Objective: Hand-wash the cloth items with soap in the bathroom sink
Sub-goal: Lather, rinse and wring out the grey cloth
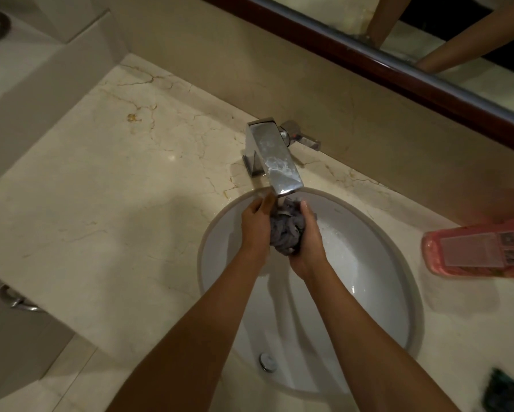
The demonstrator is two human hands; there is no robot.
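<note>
Over the white oval porcelain sink [368, 292], set into a cream marble desk [101, 203] with brown veining, both hands meet directly beneath the spout of a square chrome faucet [275, 156]. The left hand [255, 223] and the right hand [307, 236] are pressed together around a crumpled grey cloth [285, 230], fingers curled about it so that the fabric bulges out in folds between the palms. The cloth sits bunched up (wet-looking, though whether water is running from the spout is hard to tell) at the far side of the basin, just below the faucet's tip. White soapy smears mark the top of the spout. Its chrome lever handle [305, 138] sticks out to the right, near the beige back wall. A round chrome drain fitting [267, 362] shows at the near side of the basin, between the forearms. To the right of the sink, a translucent pink plastic bottle [475, 251] lies on its side on the desk. A dark green object [508, 394] sits at the lower right edge, too blurred to identify. Along the top right runs a dark wood-framed mirror [398, 63], reflecting the person's arms.
</note>
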